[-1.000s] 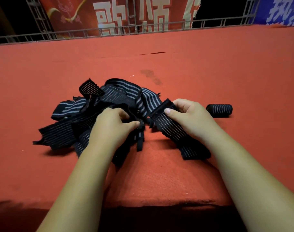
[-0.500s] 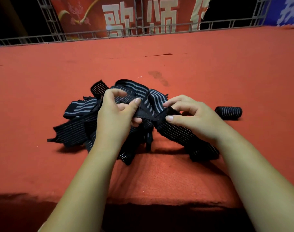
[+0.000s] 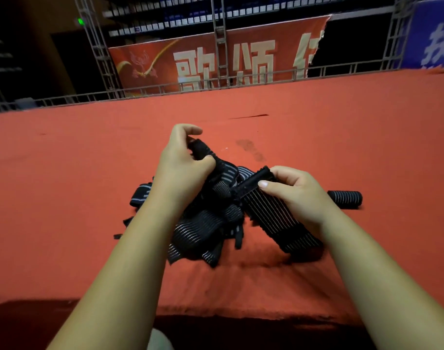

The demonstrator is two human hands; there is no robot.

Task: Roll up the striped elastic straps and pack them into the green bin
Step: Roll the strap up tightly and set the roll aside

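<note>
A tangled pile of black straps with grey stripes lies on the red carpet. My left hand grips a bunch of strap from the pile and holds it lifted above the heap. My right hand pinches the dark end of one striped strap, which runs down toward me across the carpet. One rolled strap lies on the carpet to the right of my right hand. No green bin is in view.
The red carpet spreads far on all sides, with a dark stain beyond the pile. Its near edge drops into shadow. A metal railing and a red banner stand at the far edge.
My left hand has risen out of the pile with strap in its grip. My right hand has kept its pinch on the strap end. The view has tilted upward.
</note>
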